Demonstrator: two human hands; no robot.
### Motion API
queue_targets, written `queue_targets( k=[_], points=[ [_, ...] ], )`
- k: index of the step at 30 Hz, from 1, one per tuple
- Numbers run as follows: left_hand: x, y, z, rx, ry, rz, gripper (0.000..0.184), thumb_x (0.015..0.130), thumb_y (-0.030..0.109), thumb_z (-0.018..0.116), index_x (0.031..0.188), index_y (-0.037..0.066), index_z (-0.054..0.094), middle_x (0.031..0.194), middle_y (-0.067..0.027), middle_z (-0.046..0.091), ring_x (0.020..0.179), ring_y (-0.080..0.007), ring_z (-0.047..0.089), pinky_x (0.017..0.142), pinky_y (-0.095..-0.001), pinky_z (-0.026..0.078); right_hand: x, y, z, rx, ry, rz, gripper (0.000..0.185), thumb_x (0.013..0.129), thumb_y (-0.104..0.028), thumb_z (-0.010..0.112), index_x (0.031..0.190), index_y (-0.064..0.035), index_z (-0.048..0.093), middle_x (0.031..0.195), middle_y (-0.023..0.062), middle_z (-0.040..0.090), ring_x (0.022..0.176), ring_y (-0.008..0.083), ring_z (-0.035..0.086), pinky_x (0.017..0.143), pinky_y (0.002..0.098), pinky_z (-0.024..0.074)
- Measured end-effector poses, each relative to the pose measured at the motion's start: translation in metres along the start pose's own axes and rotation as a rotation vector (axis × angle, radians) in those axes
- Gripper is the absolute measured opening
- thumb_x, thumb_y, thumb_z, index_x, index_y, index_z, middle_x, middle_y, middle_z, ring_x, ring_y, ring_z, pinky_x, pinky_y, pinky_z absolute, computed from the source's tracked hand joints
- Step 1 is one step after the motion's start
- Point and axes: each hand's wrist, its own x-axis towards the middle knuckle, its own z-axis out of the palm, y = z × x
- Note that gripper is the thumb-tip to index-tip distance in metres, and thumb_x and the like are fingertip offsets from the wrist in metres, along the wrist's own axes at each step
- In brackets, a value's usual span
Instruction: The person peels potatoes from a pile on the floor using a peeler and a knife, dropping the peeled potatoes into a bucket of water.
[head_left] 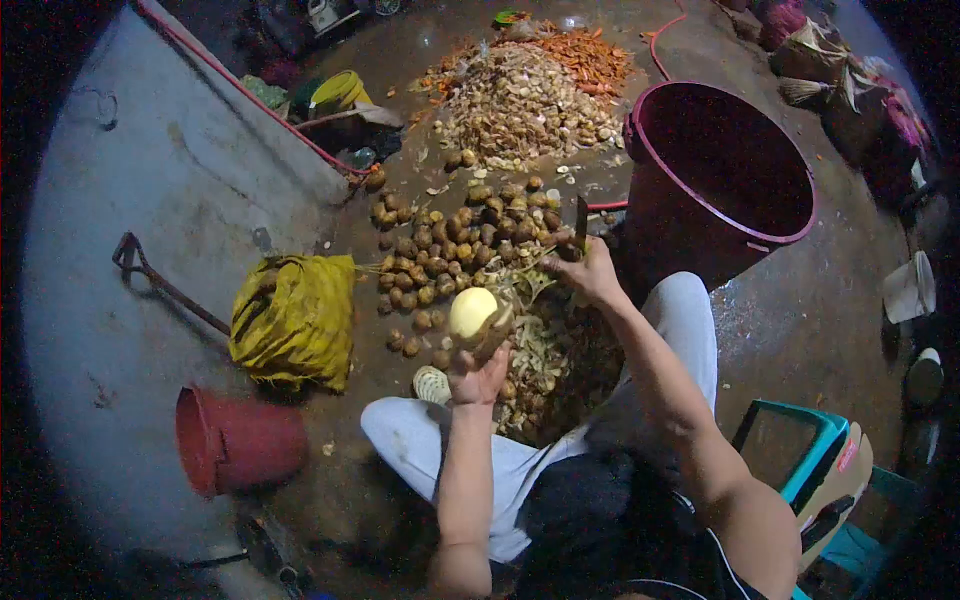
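My left hand [480,374], palm up, holds a round, potato-like vegetable [473,313]. Its upper part is bare and pale yellow, while brown skin hangs on the lower right side. To the right and farther forward, my right hand [592,268] is closed on a knife [581,218], whose dark blade points up and away from me. The two hands are apart. Pale peelings [540,350] lie on the floor between my legs. Just beyond my left hand spreads a heap of brown, unpeeled round vegetables [440,245].
Farther off stands a large heap of pale pieces [520,105] beside orange scraps [590,60]. A tall maroon bin [670,210] is at the right. To the left are a yellow sack [300,320], a red bucket [250,440] and a long-handled tool [170,285].
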Motion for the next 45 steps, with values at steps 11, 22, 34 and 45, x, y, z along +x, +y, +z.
queue_targets(
  k=[11,22,34,45],
  points=[
    [0.004,0.003,-0.035,0.035,-0.040,0.014,0.066,0.070,0.008,0.073,0.130,0.005,0.048,0.130,-0.0113,0.053,0.124,-0.0284,0.048,0.108,-0.0434,0.039,-0.001,-0.004,0.007,-0.046,0.017,-0.044,0.035,0.069,-0.022,0.083,0.093,-0.0021,0.067,0.090,0.0109,0.070,0.082,0.0222,0.068,0.079,0.0334,0.0520],
    [-0.005,0.014,-0.026,0.085,-0.122,0.033,0.077,0.065,0.005,0.075,0.135,0.005,0.043,0.134,-0.0156,0.050,0.129,-0.0337,0.042,0.112,-0.0514,0.030,0.008,0.001,-0.012,-0.086,0.022,0.019,0.030,0.070,-0.013,0.082,0.090,0.0008,0.064,0.086,0.0018,0.064,0.079,0.0120,0.059,0.077,0.0297,0.0489],
    [-0.004,0.010,0.000,0.078,-0.121,-0.022,0.079,0.062,0.011,0.082,0.132,0.003,0.047,0.132,-0.0156,0.052,0.127,-0.0339,0.045,0.108,-0.0533,0.036,0.012,0.028,-0.011,-0.217,-0.094,0.011,0.044,0.068,-0.023,0.083,0.103,-0.0033,0.066,0.099,0.0170,0.068,0.094,0.0277,0.066,0.085,0.0354,0.0498],
    [0.006,0.005,0.015,0.165,-0.151,0.060,0.076,0.064,0.000,0.075,0.133,0.002,0.046,0.134,-0.0129,0.051,0.128,-0.0331,0.044,0.112,-0.0482,0.031,0.005,0.021,-0.006,-0.041,-0.081,0.031,0.033,0.068,-0.012,0.080,0.097,-0.0020,0.067,0.095,0.0143,0.068,0.092,0.0248,0.064,0.085,0.0359,0.0490]
  ],
)
